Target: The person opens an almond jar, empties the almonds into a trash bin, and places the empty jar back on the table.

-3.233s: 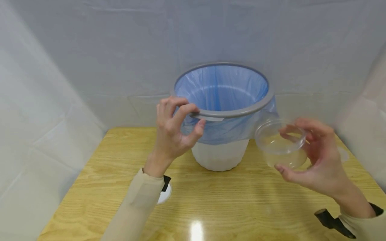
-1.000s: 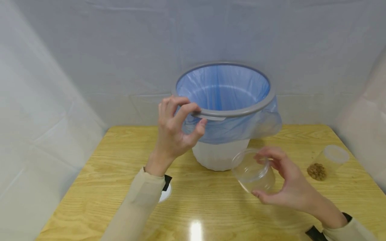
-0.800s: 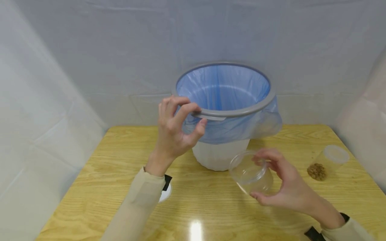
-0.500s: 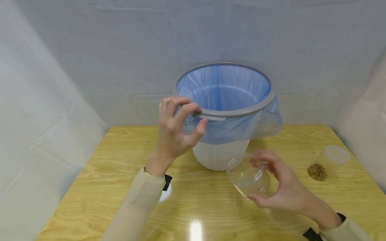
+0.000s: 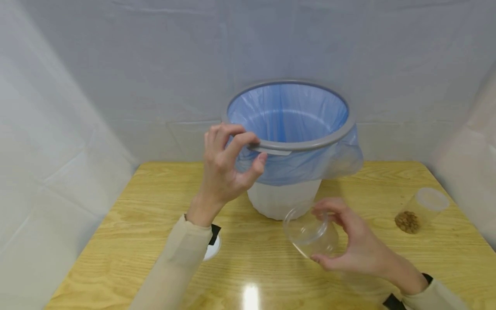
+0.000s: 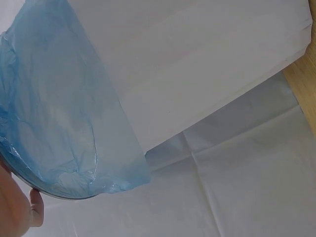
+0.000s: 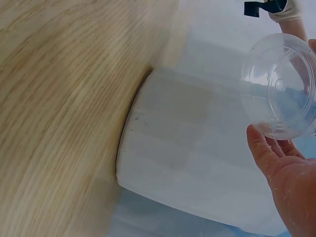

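Clear bowl [image 5: 311, 234] sits tilted, held by the right grip [image 5: 354, 247]; left grip [image 5: 224, 168] grasps grey bin rim [image 5: 310, 145].

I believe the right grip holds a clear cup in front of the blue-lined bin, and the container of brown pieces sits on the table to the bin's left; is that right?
Not quite: the head view shows the container of brown pieces on the table to the right of the blue-lined bin. The right grip does hold a clear cup in front of that bin.
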`<state>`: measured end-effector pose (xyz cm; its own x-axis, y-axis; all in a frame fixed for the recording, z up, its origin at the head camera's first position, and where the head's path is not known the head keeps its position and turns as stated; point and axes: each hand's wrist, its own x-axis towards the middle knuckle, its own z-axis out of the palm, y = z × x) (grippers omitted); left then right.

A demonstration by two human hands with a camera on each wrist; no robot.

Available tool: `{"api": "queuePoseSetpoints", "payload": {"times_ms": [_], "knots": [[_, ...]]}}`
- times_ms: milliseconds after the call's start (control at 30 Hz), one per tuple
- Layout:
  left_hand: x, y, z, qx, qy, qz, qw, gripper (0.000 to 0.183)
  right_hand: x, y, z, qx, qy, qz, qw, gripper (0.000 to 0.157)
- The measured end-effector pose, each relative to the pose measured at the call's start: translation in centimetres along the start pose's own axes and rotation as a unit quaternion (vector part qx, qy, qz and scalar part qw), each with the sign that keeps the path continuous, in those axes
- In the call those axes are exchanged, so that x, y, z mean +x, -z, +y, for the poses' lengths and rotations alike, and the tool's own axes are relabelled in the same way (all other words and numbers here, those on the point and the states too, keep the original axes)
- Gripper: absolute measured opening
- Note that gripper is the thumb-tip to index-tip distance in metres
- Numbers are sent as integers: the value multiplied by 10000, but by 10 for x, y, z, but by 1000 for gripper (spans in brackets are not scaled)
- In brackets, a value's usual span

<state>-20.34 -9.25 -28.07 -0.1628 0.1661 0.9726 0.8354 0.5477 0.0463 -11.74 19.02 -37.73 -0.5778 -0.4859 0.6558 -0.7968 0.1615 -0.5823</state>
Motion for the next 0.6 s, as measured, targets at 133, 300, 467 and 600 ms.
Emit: {"api": "queuePoseSetpoints", "payload": {"times_ms": [133,300,467,600], "knots": [[1,0,0,3,-15,-6,10000,25,0,-3,0,-25,-91,-55,9999,86],[3,0,-1,23,-89,-41,9999,25,-1,-6,1,-66,-313,-158,9994,87],[6,1,-4,34,-225,-120,9997,25,-2,-9,3,-150,-496,-293,9982,86],[8,2,-5,14,-270,-196,9994,24,-2,-12,2,-156,-626,-426,9970,84]]}}
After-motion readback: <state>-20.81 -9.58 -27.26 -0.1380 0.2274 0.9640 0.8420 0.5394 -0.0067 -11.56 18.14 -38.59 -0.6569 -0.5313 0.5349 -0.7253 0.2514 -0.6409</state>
